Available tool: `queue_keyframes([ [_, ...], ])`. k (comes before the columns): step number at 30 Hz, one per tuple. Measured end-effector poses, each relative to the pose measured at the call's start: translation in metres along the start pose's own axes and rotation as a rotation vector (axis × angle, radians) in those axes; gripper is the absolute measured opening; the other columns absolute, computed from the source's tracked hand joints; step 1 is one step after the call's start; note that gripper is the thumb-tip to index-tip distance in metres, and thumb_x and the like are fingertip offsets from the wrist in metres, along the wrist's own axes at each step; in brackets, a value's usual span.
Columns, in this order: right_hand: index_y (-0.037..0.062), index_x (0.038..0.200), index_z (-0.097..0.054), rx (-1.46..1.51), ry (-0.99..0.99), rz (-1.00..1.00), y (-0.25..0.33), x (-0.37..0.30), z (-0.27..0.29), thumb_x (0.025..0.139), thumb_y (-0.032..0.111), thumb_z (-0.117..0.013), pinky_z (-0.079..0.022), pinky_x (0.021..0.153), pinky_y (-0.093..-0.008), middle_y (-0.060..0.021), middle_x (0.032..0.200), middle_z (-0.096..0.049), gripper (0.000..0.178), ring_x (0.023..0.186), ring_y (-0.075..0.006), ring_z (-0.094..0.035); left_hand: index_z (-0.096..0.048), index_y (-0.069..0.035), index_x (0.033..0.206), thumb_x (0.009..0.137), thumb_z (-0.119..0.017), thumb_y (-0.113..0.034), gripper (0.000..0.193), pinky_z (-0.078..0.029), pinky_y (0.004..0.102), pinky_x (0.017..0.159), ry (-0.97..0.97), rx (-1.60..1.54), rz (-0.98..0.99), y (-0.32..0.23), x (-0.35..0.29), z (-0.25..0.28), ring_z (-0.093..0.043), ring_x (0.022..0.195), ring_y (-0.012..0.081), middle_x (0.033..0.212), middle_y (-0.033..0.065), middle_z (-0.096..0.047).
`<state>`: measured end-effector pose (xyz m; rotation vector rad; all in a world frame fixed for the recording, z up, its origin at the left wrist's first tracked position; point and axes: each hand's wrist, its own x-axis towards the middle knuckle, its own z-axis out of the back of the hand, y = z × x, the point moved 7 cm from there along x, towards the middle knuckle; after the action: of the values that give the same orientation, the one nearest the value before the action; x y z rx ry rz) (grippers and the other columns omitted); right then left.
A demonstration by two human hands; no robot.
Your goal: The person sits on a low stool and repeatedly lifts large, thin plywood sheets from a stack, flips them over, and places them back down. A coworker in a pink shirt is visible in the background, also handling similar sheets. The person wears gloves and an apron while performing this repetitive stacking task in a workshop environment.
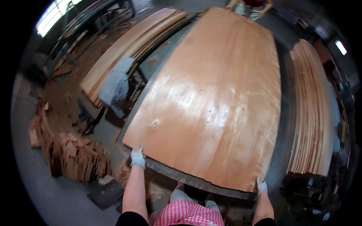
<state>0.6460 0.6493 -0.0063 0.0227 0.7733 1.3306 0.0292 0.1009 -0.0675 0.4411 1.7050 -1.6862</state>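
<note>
The left hand [138,156] is closed on the wood sheet [211,105] near its near-left corner, the right hand [261,185] on its near-right corner. The sheet stretches forward from both, above a dark table [181,176]; stacked sheets [311,109] stand right of it.

I see a wood workshop: a broad brown wooden sheet [211,101], tan wooden sheets [315,113] stacked right, ragged reddish-brown scraps [77,156] left.
</note>
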Motion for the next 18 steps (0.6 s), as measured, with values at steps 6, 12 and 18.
queue_keyframes([
  [6,-0.0046,0.123,-0.053,0.371,0.249,-0.015,0.035,-0.038,0.003,0.079,0.021,-0.080,-0.052,0.086,-0.0319,-0.0128,0.115,-0.062,0.057,0.096,-0.0182,-0.063,-0.063,0.000,0.108,0.082,-0.071,-0.005,0.028,-0.049,0.0324,0.080,-0.166,0.064,-0.323,-0.021,-0.002,-0.004,-0.062,0.084,0.0181,0.098,0.0063,-0.069],
  [12,-0.0051,0.126,-0.052,0.632,0.241,0.213,0.120,-0.105,0.032,0.083,0.007,-0.074,-0.052,0.091,-0.0334,-0.0105,0.118,-0.061,0.051,0.100,-0.0184,-0.062,-0.061,0.001,0.102,0.086,-0.069,-0.012,0.023,-0.049,0.0338,0.076,-0.268,0.106,-0.373,-0.023,0.008,0.013,-0.058,0.078,0.0185,0.094,0.0068,-0.066],
  [18,-0.0031,0.121,-0.058,0.614,0.270,0.128,0.134,-0.193,0.033,0.082,0.013,-0.076,-0.049,0.090,-0.0314,-0.0073,0.113,-0.064,0.046,0.101,-0.0164,-0.061,-0.059,0.004,0.107,0.085,-0.068,-0.007,0.026,-0.049,0.0352,0.078,-0.274,0.049,-0.401,-0.061,0.004,0.057,-0.060,0.083,0.0204,0.099,0.0102,-0.066],
])
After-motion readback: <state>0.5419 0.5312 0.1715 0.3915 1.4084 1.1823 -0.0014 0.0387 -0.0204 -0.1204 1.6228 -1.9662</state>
